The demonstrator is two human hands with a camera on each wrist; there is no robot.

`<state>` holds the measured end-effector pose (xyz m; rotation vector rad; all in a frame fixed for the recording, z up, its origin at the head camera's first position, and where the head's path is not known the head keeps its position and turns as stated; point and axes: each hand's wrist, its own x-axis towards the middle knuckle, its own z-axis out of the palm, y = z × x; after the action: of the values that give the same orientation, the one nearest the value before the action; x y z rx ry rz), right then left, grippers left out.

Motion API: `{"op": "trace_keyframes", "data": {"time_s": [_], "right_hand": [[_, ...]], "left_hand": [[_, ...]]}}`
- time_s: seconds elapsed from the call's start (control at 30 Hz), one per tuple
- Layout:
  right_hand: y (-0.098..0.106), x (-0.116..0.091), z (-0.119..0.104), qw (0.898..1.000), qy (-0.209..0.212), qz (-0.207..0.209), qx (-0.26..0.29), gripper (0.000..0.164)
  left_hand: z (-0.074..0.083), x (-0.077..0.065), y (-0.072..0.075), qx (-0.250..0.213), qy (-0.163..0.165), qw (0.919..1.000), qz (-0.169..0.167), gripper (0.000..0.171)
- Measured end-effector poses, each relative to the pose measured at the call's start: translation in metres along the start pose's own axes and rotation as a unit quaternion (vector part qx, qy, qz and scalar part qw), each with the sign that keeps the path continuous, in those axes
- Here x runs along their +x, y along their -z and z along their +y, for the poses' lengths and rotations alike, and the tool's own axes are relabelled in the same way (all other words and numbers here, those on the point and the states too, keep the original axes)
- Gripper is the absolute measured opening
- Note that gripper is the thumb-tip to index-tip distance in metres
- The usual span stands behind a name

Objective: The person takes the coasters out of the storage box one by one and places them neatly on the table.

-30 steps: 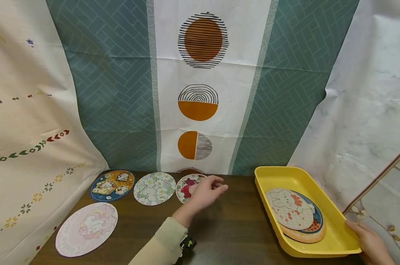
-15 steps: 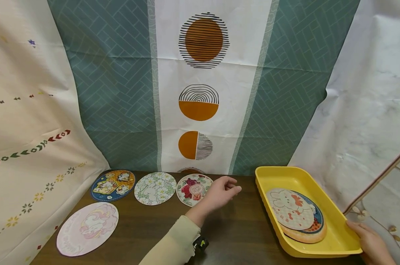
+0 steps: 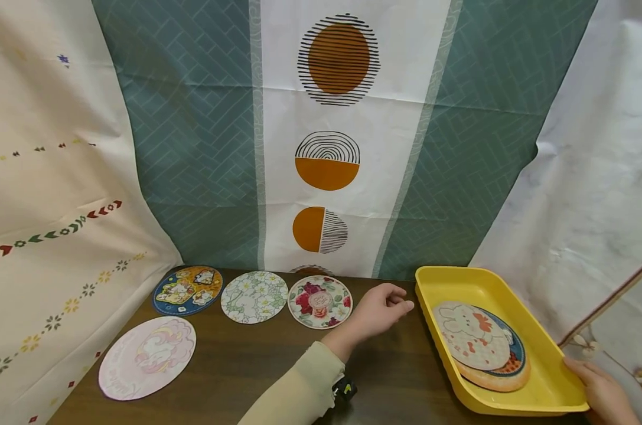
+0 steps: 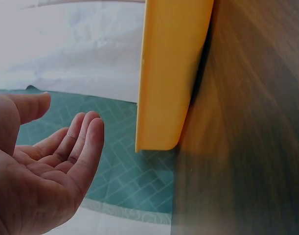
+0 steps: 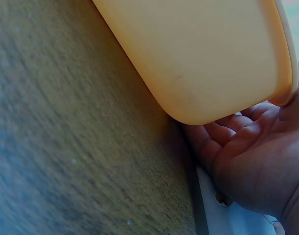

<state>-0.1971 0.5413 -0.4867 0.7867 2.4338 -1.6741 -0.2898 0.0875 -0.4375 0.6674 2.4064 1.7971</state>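
My left hand [image 3: 376, 313] hovers over the wooden table, just left of a yellow plastic tray [image 3: 545, 363]. Its fingers are loosely bent and hold nothing; in the left wrist view the palm [image 4: 46, 191] faces the tray's outer wall [image 4: 171, 73], apart from it. On the tray's right side my right hand [image 3: 599, 389] grips the rim, thumb over the edge and fingers under the wall in the right wrist view. Overlapping round mats lie in the tray, a rabbit-print mat [image 3: 472, 333] on top. Nearest to the left hand on the table is a rose-print round mat [image 3: 319, 302].
Left of the rose mat lie a green floral mat [image 3: 254, 297], a blue and orange cartoon mat [image 3: 188, 290] and a larger pink unicorn mat [image 3: 147, 358]. Patterned cloths hang behind the table [image 3: 235, 366] and along both sides.
My left hand has moved right, off the rose mat and toward the tray, fingers still loose. The right hand keeps its grip on the tray. The head view has shifted slightly.
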Motion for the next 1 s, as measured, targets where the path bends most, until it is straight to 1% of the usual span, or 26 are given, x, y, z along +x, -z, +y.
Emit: {"op": "trace_keyframes", "data": {"time_s": [0.13,0.27,0.33,0.43,0.57,0.67,0.77,0.87,1.0], "right_hand": [[0.001,-0.001,0.002,1.0,-0.005,0.0,0.006,0.082],[0.002,-0.002,0.0,0.999,0.004,-0.016,0.027,0.074],[0.001,-0.002,-0.001,0.999,0.005,-0.013,0.031,0.071],[0.0,-0.002,-0.002,1.0,0.006,-0.008,0.027,0.068],[0.0,-0.001,-0.001,1.0,0.012,-0.014,0.023,0.067],[0.0,0.0,-0.001,1.0,0.013,-0.009,0.023,0.065],[-0.001,0.0,0.0,1.0,0.009,0.001,0.029,0.064],[-0.002,0.0,0.001,0.999,0.005,0.006,0.035,0.066],[-0.003,0.0,0.001,0.999,0.004,0.015,0.033,0.069]], "left_hand": [[0.001,0.004,-0.01,0.004,-0.003,1.0,0.0,0.039],[0.003,0.008,-0.02,-0.001,-0.009,1.0,0.001,0.035],[0.005,0.01,-0.025,-0.008,-0.01,0.9999,-0.003,0.031],[0.008,0.013,-0.032,-0.009,-0.01,0.9999,-0.006,0.031],[0.013,0.016,-0.041,0.019,-0.017,0.9997,-0.006,0.033],[0.016,0.018,-0.047,0.04,-0.022,0.9989,-0.008,0.033],[0.019,0.02,-0.054,0.051,-0.02,0.9984,-0.013,0.034],[0.023,0.023,-0.06,0.057,-0.017,0.9981,-0.018,0.037],[0.026,0.026,-0.066,0.05,-0.013,0.9982,-0.028,0.039]]}}
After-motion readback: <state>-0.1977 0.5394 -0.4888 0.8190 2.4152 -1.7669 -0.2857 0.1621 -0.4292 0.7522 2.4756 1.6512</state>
